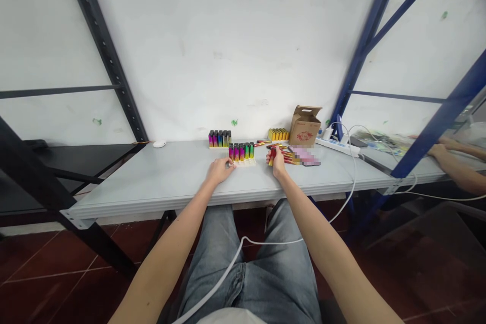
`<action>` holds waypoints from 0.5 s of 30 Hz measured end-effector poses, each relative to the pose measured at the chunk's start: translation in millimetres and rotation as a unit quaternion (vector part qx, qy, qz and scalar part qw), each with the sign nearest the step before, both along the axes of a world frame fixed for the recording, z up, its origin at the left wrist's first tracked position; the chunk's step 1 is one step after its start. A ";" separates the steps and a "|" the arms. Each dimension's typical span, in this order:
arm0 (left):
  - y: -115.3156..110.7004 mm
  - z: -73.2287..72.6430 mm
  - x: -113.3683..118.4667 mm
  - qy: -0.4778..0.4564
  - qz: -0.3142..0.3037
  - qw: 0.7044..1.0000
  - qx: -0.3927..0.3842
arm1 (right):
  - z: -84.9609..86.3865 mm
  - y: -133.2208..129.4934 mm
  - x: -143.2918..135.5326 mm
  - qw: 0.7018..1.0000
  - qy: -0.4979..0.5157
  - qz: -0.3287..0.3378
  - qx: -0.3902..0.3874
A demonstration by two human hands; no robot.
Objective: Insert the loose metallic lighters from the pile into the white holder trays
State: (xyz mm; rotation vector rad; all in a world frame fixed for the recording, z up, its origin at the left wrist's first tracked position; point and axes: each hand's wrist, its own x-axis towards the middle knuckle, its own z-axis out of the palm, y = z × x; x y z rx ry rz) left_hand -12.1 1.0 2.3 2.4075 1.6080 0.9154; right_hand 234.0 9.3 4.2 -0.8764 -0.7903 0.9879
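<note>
In front of me stands a white lighter tray (pixel 248 163) with several upright lighters (pixel 242 152), purple-gold on the left and green on the right. My left hand (pixel 220 170) is closed at the tray's left end, thumb and fingers on its edge. My right hand (pixel 278 163) is wrapped around red-and-gold lighters (pixel 272 154), apart from the tray on its right; how many is hidden by the fingers. Loose red-and-gold lighters (pixel 289 158) lie on the table just beyond and beside this hand.
Behind stand a block of multicoloured lighters (pixel 219 138) and a block of yellow ones (pixel 278 134). An open cardboard box (pixel 305 126), a blurred pink item (pixel 305 156) and a power strip (pixel 337 146) with white cables are at right. Another person's arm (pixel 455 162) shows far right.
</note>
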 end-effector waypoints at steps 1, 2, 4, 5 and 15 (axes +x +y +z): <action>0.0 -0.1 0.0 -0.002 -0.002 1.000 0.001 | 0.7 -0.4 -0.3 1.000 0.013 0.000 0.007; 0.1 -0.4 0.0 -0.003 -0.003 1.000 0.002 | 1.3 -0.8 -0.7 1.000 0.025 0.000 0.013; 0.7 -1.0 0.0 -0.005 -0.005 1.000 0.004 | 2.2 -1.7 -1.2 0.999 0.039 0.005 0.020; 1.2 -1.5 0.0 -0.006 -0.005 1.000 0.005 | 2.6 -2.2 -1.4 0.999 0.041 0.008 0.020; 6.5 -5.2 -0.8 -0.007 -0.005 1.000 0.014 | 4.6 -4.3 -2.3 0.999 0.041 0.002 0.008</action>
